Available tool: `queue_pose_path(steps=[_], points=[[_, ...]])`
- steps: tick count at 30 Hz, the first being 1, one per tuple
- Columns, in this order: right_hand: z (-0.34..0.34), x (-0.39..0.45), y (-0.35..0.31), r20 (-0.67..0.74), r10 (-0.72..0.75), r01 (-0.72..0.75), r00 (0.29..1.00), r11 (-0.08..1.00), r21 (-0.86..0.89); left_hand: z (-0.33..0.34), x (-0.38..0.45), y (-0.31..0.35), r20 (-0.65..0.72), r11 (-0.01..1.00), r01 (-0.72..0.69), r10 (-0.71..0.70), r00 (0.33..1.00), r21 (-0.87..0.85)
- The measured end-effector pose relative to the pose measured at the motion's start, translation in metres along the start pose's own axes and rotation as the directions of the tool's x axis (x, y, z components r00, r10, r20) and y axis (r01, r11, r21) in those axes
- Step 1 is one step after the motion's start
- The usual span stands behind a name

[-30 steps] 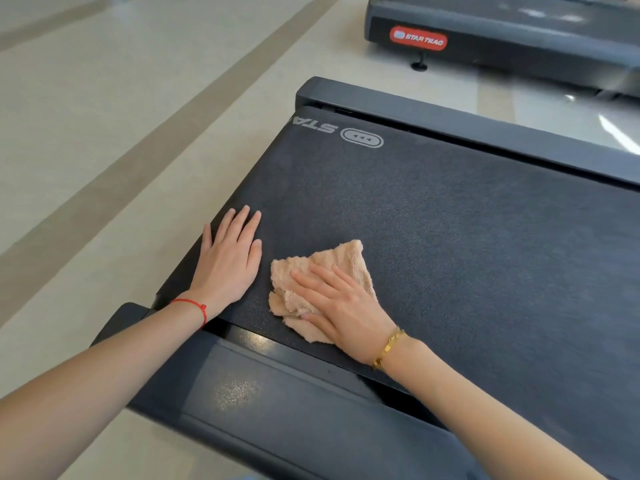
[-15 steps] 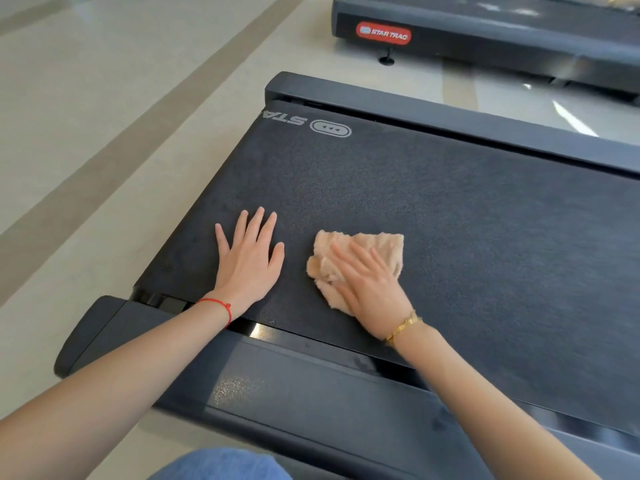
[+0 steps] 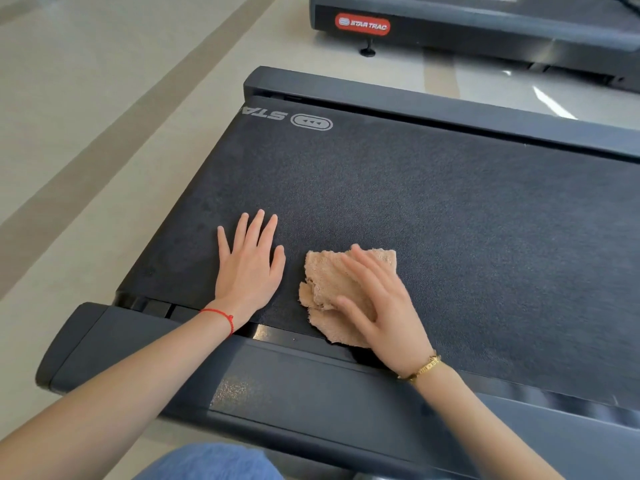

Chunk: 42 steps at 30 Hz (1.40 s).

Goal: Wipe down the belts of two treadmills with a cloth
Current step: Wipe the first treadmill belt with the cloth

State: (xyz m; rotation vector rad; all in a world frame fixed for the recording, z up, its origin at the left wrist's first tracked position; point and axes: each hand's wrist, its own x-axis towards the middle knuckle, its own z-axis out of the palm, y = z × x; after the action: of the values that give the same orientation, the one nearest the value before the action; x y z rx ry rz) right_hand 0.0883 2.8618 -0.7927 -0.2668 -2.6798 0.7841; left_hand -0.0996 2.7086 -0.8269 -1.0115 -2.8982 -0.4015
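The near treadmill's black belt (image 3: 433, 202) fills the middle of the view. A crumpled beige cloth (image 3: 329, 285) lies on it at the near edge, partly over the gap beside the side rail (image 3: 294, 382). My right hand (image 3: 384, 306) presses flat on the cloth, fingers spread and pointing up-left. My left hand (image 3: 249, 268) rests flat on the bare belt just left of the cloth, fingers apart, holding nothing. A second treadmill (image 3: 485, 32) with a red Star Trac badge stands at the top right.
Pale tiled floor (image 3: 86, 133) with darker stripes lies to the left of the treadmill's rear end. A strip of glossy floor (image 3: 519, 91) separates the two treadmills. My blue-clad knee (image 3: 214, 462) shows at the bottom edge.
My right hand has drawn the cloth back toward the near rail, after pushing it out across the belt. My left hand stays flat on the belt.
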Motion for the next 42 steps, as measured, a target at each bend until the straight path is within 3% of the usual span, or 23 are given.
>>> queue_pose_path(steps=[3,6,11,14,16,18,22,24,25,27,29,31,36,42], points=[[-0.007,-0.007,0.008,-0.179,0.182,-0.205,0.967,0.971,-0.119,0.0,-0.001,0.0,-0.005,1.0,-0.01,0.01,1.0,0.003],[-0.007,-0.011,0.011,-0.251,0.319,-0.38,0.914,0.889,-0.254,-0.001,-0.002,0.0,-0.009,1.0,-0.014,0.014,1.0,0.001],[0.001,-0.013,0.008,-0.31,0.358,-0.452,0.881,0.83,-0.327,-0.001,-0.002,0.0,-0.006,1.0,-0.014,0.014,1.0,0.001],[0.001,-0.005,0.004,-0.275,0.411,-0.468,0.869,0.863,-0.189,-0.001,-0.003,0.0,-0.01,1.0,-0.01,0.01,1.0,-0.005],[-0.001,0.002,0.0,-0.196,0.442,-0.446,0.875,0.894,0.026,-0.001,-0.003,0.001,-0.012,1.0,-0.008,0.008,1.0,-0.012],[-0.006,0.008,-0.007,-0.141,0.479,-0.447,0.866,0.87,0.209,-0.003,-0.003,0.002,-0.015,1.0,-0.01,0.01,1.0,-0.023],[-0.019,0.018,-0.013,-0.075,0.506,-0.449,0.859,0.816,0.363,-0.008,-0.004,0.001,0.006,0.996,-0.006,0.007,1.0,-0.086],[-0.028,0.023,-0.017,0.03,0.567,-0.506,0.823,0.708,0.493,-0.013,-0.007,0.002,0.032,0.991,-0.008,0.012,0.999,-0.134],[-0.032,0.025,-0.02,0.109,0.609,-0.54,0.786,0.59,0.601,-0.017,-0.009,0.002,0.046,0.987,-0.01,0.017,0.999,-0.162],[-0.042,0.03,-0.024,0.329,0.644,-0.59,0.691,0.24,0.771,-0.026,-0.013,0.002,0.064,0.977,-0.01,0.024,0.998,-0.211],[-0.05,0.035,-0.026,0.557,0.579,-0.638,0.595,-0.082,0.766,-0.037,-0.016,0.0,0.053,0.968,-0.011,0.025,0.998,-0.25],[-0.053,0.04,-0.024,0.677,0.496,-0.677,0.543,-0.218,0.703,-0.049,-0.016,-0.005,0.024,0.962,-0.019,0.026,0.999,-0.272],[-0.048,0.065,-0.029,0.742,0.407,-0.736,0.533,-0.208,0.644,-0.072,-0.011,-0.02,0.019,0.974,-0.059,0.065,0.998,-0.218],[-0.083,0.101,-0.084,0.686,0.513,-0.743,0.517,-0.129,0.656,-0.151,-0.016,-0.015,0.023,0.985,-0.06,0.065,0.998,-0.162]])
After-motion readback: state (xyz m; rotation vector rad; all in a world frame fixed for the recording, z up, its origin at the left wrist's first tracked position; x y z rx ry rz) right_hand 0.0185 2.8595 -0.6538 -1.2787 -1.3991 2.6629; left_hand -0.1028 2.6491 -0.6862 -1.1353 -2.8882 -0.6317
